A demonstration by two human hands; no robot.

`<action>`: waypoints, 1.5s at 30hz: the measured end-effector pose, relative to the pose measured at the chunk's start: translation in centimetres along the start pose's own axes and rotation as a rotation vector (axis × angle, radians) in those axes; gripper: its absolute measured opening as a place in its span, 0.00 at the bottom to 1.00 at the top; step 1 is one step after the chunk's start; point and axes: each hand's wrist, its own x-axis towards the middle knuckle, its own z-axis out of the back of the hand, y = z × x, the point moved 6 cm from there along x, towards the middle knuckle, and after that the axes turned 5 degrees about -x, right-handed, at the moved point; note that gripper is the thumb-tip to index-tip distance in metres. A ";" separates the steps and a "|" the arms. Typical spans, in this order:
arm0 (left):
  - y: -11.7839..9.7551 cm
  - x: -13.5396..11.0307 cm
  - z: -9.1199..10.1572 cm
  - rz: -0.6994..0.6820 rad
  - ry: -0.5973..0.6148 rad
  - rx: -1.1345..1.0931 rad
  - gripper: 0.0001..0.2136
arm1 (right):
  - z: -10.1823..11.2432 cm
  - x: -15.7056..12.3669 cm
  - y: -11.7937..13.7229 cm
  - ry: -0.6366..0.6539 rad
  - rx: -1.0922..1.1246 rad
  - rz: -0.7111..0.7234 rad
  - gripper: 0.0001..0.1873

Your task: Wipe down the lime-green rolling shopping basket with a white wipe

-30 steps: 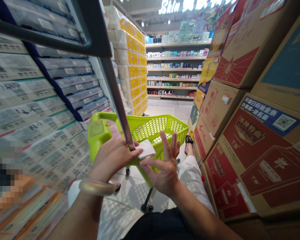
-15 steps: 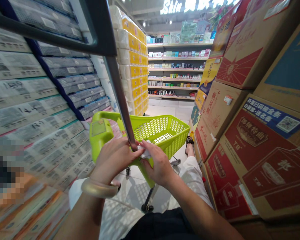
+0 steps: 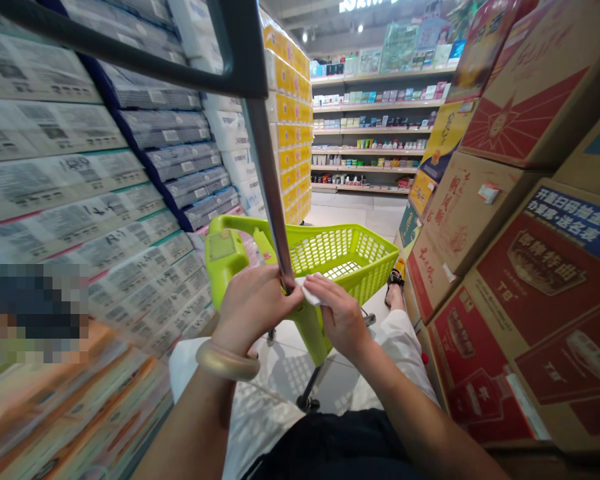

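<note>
A lime-green shopping cart (image 3: 353,273) stands before me, its perforated basket tilted away to the right. A grey metal pole (image 3: 269,193) rises from it to a dark handle frame (image 3: 240,53) at the upper left. My left hand (image 3: 255,300), with a gold bangle (image 3: 227,360) on its wrist, is closed around the foot of the pole, thumb in front and most fingers hidden behind. Just right of the pole, my right hand (image 3: 341,313) pinches a crumpled white tissue (image 3: 314,288) and presses it against the cart's green frame.
Stacked red and brown cartons (image 3: 510,287) line the right side. On the left rise packs in pale printed wrapping (image 3: 55,193) and a yellow-and-white stack (image 3: 293,133). Shelves of small goods (image 3: 375,127) stand at the back. My sandalled foot (image 3: 395,287) is beside the basket.
The view has swung left, so the scene sits farther right. My right hand has shifted slightly against the frame with the tissue; the left hand stays at the pole.
</note>
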 end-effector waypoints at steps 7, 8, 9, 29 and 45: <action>0.2 0.1 -0.4 0.033 0.051 -0.024 0.14 | 0.5 -0.6 -1.3 -0.054 -0.058 -0.110 0.25; 0.2 0.1 -0.3 0.032 0.042 -0.023 0.15 | 0.4 -0.6 -0.6 -0.037 -0.021 -0.069 0.25; 0.2 0.1 -0.3 0.031 0.031 -0.022 0.15 | 0.2 -0.6 0.0 -0.018 0.016 -0.028 0.25; 0.0 0.1 -0.2 -0.023 0.048 -0.011 0.12 | 1.3 -1.2 -2.4 -0.119 -0.086 -0.145 0.23; 0.2 0.1 -0.3 -0.022 0.048 -0.008 0.13 | 0.8 -1.2 -1.2 -0.085 -0.039 -0.089 0.24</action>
